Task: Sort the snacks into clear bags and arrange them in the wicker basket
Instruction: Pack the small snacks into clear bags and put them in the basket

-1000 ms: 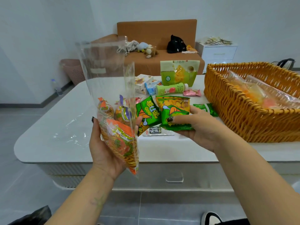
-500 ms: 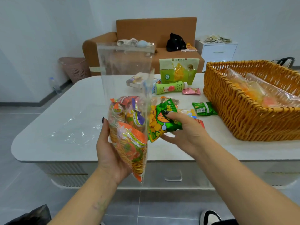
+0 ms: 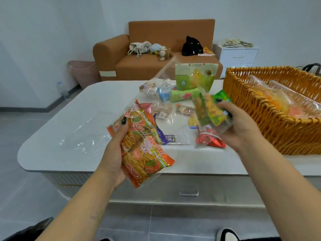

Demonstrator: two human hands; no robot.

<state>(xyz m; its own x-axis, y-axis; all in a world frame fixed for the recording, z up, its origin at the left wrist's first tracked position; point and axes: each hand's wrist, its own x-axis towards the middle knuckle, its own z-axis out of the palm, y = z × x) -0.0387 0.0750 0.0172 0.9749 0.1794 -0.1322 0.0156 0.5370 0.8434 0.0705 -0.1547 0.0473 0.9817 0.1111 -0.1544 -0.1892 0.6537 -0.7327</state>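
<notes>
My left hand (image 3: 113, 153) grips the bottom of a clear bag (image 3: 166, 119) packed with orange snack packets (image 3: 144, 150). The bag leans away from me over the table, its upper part blurred. My right hand (image 3: 241, 126) holds green snack packets (image 3: 211, 110) near the left wall of the wicker basket (image 3: 260, 110); clear film seems to lie over them, but I cannot tell whether they are inside the bag. A red packet (image 3: 211, 140) lies below that hand. The basket holds filled clear bags (image 3: 279, 100).
On the white table (image 3: 57, 153) lie a flat clear bag (image 3: 83, 141), a standing green pouch (image 3: 195, 77), a green bottle (image 3: 184, 95), a blue-white box (image 3: 164, 92) and small loose snacks. A brown sofa (image 3: 147, 66) and white cabinet (image 3: 238, 56) stand behind.
The clear bag, upright before, has tipped away from me and to the right. My right hand has carried the green packets to the right, closer to the basket. My left hand now grips from the side.
</notes>
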